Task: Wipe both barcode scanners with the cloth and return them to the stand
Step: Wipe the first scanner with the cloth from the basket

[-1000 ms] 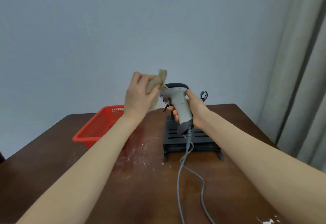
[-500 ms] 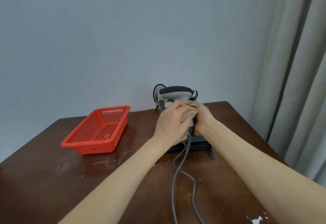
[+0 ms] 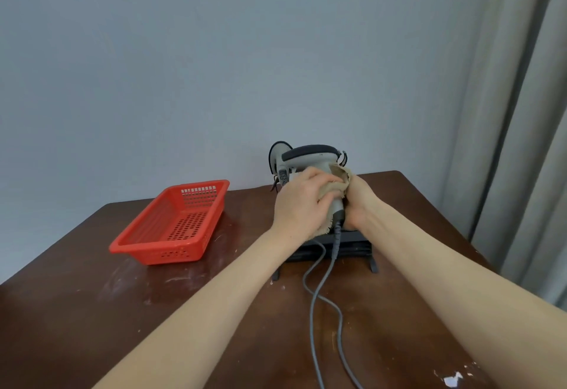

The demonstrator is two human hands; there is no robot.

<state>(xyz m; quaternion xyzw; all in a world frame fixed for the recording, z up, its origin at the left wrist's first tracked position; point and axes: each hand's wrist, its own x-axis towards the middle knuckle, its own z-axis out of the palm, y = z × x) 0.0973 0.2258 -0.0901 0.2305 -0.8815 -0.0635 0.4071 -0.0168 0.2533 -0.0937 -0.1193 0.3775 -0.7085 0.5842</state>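
Your left hand (image 3: 299,201) has its fingers curled round the cloth (image 3: 334,187), pressing it on the handle of the scanner (image 3: 310,157). Your right hand (image 3: 360,201) clamps that handle from the right side. The handle runs upright (head on top, cord hanging down) just above the stand (image 3: 352,249), so your wiping strokes should travel up and down.

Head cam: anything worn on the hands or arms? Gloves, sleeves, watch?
Nothing visible. Left hand and right hand are ungloved; both forearms bare to the frame edge, no sleeves, watch or bracelet. Fingers partly hidden, so rings unclear.
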